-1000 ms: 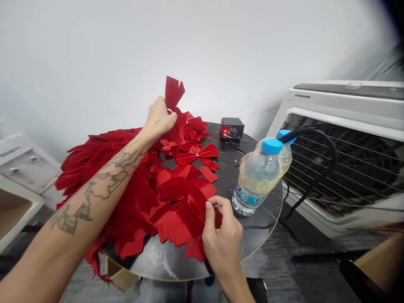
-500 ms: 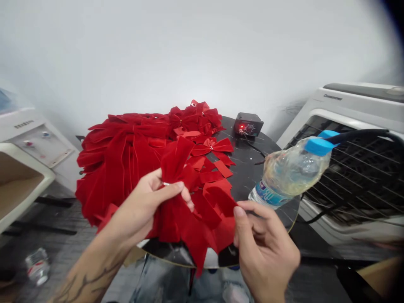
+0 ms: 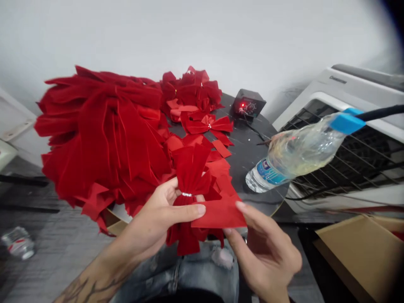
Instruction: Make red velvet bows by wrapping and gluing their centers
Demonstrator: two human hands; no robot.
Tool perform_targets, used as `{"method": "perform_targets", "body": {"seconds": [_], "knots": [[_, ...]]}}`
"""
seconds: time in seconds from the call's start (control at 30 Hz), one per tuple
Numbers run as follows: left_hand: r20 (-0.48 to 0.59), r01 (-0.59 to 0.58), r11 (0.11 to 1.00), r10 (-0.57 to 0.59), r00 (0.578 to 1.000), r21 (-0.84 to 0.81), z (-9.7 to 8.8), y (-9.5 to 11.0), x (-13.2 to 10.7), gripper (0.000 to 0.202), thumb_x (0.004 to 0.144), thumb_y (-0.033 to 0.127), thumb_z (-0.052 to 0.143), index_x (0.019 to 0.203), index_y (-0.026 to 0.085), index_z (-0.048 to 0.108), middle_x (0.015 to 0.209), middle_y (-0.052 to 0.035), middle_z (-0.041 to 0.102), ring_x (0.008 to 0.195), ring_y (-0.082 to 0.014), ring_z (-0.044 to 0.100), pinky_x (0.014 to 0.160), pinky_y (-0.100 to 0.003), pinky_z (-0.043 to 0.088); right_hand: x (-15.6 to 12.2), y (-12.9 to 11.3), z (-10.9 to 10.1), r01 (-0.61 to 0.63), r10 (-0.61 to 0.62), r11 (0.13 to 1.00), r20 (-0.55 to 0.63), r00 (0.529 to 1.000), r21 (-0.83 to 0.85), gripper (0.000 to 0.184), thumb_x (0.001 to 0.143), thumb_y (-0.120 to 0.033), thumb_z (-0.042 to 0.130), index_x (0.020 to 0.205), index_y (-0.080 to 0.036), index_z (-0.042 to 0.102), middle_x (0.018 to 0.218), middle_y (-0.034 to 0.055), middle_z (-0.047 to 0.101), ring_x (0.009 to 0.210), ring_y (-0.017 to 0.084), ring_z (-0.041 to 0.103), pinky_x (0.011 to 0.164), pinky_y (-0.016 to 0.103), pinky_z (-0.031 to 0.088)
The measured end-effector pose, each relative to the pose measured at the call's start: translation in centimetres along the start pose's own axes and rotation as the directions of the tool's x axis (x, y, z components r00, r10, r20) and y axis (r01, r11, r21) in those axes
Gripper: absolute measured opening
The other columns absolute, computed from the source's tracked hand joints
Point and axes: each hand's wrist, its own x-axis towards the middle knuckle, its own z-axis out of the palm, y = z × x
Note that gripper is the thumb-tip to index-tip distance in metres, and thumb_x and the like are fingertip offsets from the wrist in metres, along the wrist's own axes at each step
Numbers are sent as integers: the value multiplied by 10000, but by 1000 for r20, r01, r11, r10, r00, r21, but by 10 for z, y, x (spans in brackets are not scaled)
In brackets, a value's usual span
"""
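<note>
My left hand point(image 3: 172, 208) is closed round a red velvet bow point(image 3: 191, 172), gathered at its middle by a silver tie. Its thumb also presses on the left end of a short red ribbon strip point(image 3: 217, 213). That strip lies flat across the front of the bow, paler side showing. At its right end, my right hand point(image 3: 263, 244) pinches the strip between thumb and forefinger. Loose red ribbon pieces point(image 3: 221, 168) lie just behind the hands. Beyond them rests another tied bow point(image 3: 210, 125).
A big heap of red bows point(image 3: 104, 126) covers the left of the round black table point(image 3: 243, 155). A black control box point(image 3: 249, 103) with a red light stands at the back. Right of my hands leans a blue-capped plastic bottle point(image 3: 268, 172). A cardboard box point(image 3: 356, 244) sits lower right.
My view has tipped down and closer. The strip, earlier stretched from the bow towards my right hand, now lies across the bow's front under my left thumb. Both hands keep their hold.
</note>
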Motion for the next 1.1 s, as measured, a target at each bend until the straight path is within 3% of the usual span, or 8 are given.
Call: {"method": "perform_targets", "body": {"seconds": [0.13,0.3,0.43,0.6,0.67,0.83,1.0,1.1], "knots": [[32,1,999,-2,999,49,-2,-1,-2,433,752,200,1001,1125,210,783,1036,-54,847,979,-216,806,845,-258,644,3,-6,-11,-45,38,997,121,992,60,347,885,-14,804,1120,-264,854,916,-36,865,769,147,826,789,228,702],[4,-46,979,46,999,197,-7,-3,0,364,767,224,997,1075,211,802,1016,-60,863,956,-224,814,838,-264,658,-3,-8,-13,-131,134,990,82,988,-43,310,861,-79,875,1081,-297,868,1063,15,871,867,210,854,760,279,719],[-2,-2,989,2,1000,147,-11,-4,0,314,790,261,994,1027,202,796,1022,-72,879,927,-216,833,814,-240,652,-2,-10,-10,-166,166,986,23,986,4,227,860,-74,864,987,-263,868,985,28,870,799,196,845,711,254,706],[111,4,998,-11,994,63,-8,-10,-5,618,660,250,1066,1206,233,778,1157,-91,878,1007,-277,845,919,-318,665,1,-13,0,-262,264,964,-98,959,33,183,823,-76,878,881,-247,851,897,18,851,778,174,828,700,217,679],[79,-11,995,4,997,95,-4,-15,-7,679,620,174,1072,1221,251,766,1182,-75,875,1061,-295,840,954,-333,662,0,-14,4,-284,291,956,-108,951,74,182,809,-73,885,856,-242,836,869,17,837,759,175,816,676,223,666],[-81,-48,973,68,994,227,3,-24,-8,510,642,135,1048,1062,249,783,1101,-35,889,1059,-284,841,946,-323,672,0,-14,8,-317,335,936,-107,936,154,171,812,-67,870,829,-228,812,811,24,805,731,181,789,650,239,646],[-172,-40,976,78,982,216,9,-24,-7,285,777,354,998,953,250,800,910,-15,884,857,-231,844,777,-271,677,-2,-10,6,-383,409,899,-98,907,212,158,822,-74,856,839,-224,810,825,38,816,739,172,792,668,218,659],[-114,-72,979,95,989,191,10,-22,-6,302,789,411,988,986,248,827,950,-38,887,939,-253,849,852,-288,677,-5,-7,6,-430,469,863,-108,876,266,151,832,-82,854,853,-221,801,820,34,805,691,164,785,643,212,667]]}}
